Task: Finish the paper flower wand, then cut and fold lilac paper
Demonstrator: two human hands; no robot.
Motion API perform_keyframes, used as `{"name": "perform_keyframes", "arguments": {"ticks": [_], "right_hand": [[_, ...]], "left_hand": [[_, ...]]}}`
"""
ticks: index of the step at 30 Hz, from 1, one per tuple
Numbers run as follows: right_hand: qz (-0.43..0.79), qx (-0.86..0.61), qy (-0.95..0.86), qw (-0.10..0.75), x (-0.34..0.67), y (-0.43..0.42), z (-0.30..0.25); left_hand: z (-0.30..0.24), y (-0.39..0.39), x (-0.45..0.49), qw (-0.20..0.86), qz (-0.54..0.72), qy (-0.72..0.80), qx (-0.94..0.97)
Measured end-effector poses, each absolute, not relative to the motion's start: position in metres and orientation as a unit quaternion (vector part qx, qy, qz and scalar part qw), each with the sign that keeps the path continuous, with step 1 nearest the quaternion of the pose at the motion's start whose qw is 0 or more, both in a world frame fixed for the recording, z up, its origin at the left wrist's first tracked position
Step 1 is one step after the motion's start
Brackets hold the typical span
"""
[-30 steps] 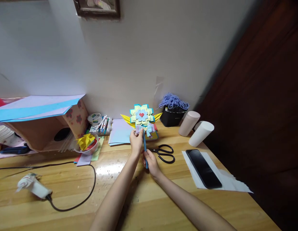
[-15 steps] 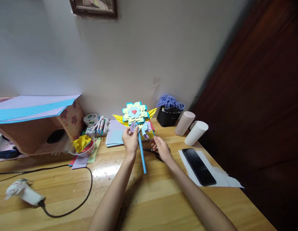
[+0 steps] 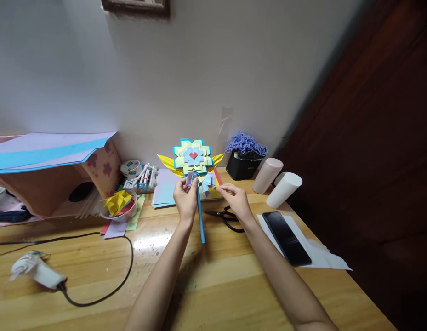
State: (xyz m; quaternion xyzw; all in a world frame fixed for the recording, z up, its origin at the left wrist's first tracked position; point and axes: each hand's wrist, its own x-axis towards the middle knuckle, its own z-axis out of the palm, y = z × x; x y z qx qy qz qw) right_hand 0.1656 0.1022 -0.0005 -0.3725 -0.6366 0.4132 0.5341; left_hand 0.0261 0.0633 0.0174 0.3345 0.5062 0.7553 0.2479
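Note:
My left hand [image 3: 186,201] is closed on a paper flower wand, its thumb over the spot just below the blossom. The blossom [image 3: 193,157] has yellow and blue layered petals with a red heart in the centre. Yellow pleated wings [image 3: 168,163] spread to both sides behind it, and a purple and light-blue bow [image 3: 207,182] sits beneath. A blue stick [image 3: 201,220] hangs down from the bow. Right of the bow, my right hand [image 3: 236,198] has thumb and fingertips pinched together; anything between them is too small to make out. Black scissors [image 3: 222,214] lie under the right hand.
Left are a glue gun [image 3: 39,271] with its cord, a cardboard box [image 3: 103,172], a bowl [image 3: 130,214] of folded paper and several markers [image 3: 144,179]. Paper sheets [image 3: 161,195] lie behind. Right stand a black yarn holder [image 3: 242,168], two cylinders [image 3: 284,191] and a phone [image 3: 285,239].
My right hand has risen slightly, its fingers now pinched beside the bow, and more of the scissors shows. The flower wand has tilted up a little in my left hand.

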Motion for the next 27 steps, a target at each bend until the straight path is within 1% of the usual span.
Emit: {"name": "perform_keyframes", "arguments": {"ticks": [4,8,10,15,20,24,27], "right_hand": [[0.434,-0.372,-0.635,0.519,0.172,0.104,-0.001],[0.523,-0.328,-0.633,0.467,0.168,0.101,-0.005],[0.542,-0.32,-0.628,0.457,0.163,0.098,-0.006],[0.524,-0.368,-0.611,0.465,0.155,0.094,-0.008],[0.539,-0.362,-0.588,0.483,0.162,0.099,-0.006],[0.515,-0.364,-0.613,0.476,0.177,0.109,-0.002],[0.487,-0.388,-0.643,0.446,0.191,0.118,-0.001]], "left_hand": [[0.022,0.062,0.024,0.242,0.758,0.514,0.321],[0.025,0.061,0.025,0.247,0.756,0.513,0.322],[0.025,0.06,0.025,0.251,0.757,0.51,0.324],[0.024,0.06,0.027,0.264,0.76,0.497,0.324],[0.029,0.057,0.026,0.256,0.755,0.508,0.326],[0.031,0.056,0.022,0.242,0.758,0.509,0.328],[0.03,0.055,0.015,0.229,0.763,0.507,0.328]]}}
